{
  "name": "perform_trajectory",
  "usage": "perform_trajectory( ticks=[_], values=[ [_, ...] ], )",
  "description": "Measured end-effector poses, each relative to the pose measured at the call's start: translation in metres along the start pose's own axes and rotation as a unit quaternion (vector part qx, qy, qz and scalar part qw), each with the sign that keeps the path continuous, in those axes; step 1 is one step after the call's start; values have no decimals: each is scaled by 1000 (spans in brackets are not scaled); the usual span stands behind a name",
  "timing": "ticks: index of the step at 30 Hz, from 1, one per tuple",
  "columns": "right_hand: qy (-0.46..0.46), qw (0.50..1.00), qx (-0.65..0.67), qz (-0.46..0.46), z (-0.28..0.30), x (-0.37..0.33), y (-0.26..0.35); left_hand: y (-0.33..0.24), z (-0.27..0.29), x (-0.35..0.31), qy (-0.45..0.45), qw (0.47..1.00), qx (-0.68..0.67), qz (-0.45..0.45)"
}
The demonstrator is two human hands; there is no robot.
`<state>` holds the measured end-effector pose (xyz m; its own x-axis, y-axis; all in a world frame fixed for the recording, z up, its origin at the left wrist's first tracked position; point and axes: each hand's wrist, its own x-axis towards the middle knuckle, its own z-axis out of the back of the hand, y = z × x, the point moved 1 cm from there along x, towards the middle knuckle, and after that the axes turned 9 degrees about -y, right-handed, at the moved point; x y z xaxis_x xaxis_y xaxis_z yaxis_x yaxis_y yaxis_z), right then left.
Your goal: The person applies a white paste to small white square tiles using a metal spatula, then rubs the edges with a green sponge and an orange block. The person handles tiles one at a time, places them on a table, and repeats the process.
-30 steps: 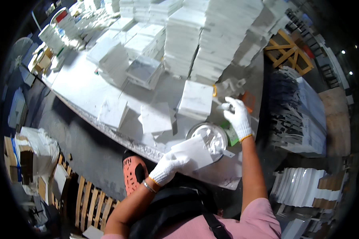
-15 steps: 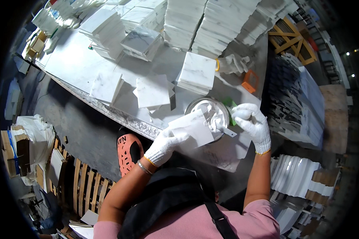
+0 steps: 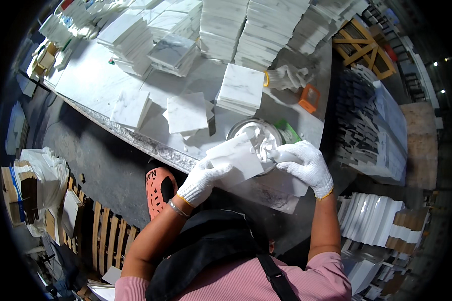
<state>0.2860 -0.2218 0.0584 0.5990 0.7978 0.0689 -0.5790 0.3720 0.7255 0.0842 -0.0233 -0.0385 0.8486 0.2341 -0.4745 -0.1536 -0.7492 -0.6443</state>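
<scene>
A square white marble tile (image 3: 234, 158) with grey veins is held at its near left corner by my gloved left hand (image 3: 202, 181), thumb on top. The tile slants over the near left rim of a round metal can (image 3: 234, 131) of white paste (image 3: 264, 140). My gloved right hand (image 3: 306, 167) is at the can's right side, fingers closed around the handle of a putty knife standing in the paste; the glove hides most of the knife. A green piece (image 3: 287, 131) lies beside the can. Under the can and my hands is another pale slab (image 3: 273, 195).
Stacked tiles (image 3: 240, 89) stand beyond the can, with loose tiles (image 3: 187, 113) to their left. A spare glove (image 3: 290, 78) and an orange block-like tool (image 3: 309, 98) lie at right. Taller tile stacks (image 3: 221, 30) line the back. The table's rough edge (image 3: 135, 139) runs diagonally at left.
My right hand has moved left and down from beside the can onto the putty knife's handle. My left hand and the tile have shifted slightly left, staying over the can's rim.
</scene>
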Motion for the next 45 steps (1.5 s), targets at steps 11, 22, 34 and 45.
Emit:
perform_trajectory(
  ticks=[11, 22, 34, 45],
  values=[
    [-20, 996, -67, 49, -4, 6, 0, 2, 0, -1, -20, 1000, 11, -1],
    [-10, 994, -82, 72, -7, 11, 3, -1, 0, -3, -22, 1000, 6, 7],
    [-4, 992, -100, 81, -7, 12, 7, -3, -6, -4, -16, 1000, 18, -16],
    [-8, 992, -109, 69, -7, 11, 9, -3, -4, -4, -30, 999, -11, 13]
  ],
)
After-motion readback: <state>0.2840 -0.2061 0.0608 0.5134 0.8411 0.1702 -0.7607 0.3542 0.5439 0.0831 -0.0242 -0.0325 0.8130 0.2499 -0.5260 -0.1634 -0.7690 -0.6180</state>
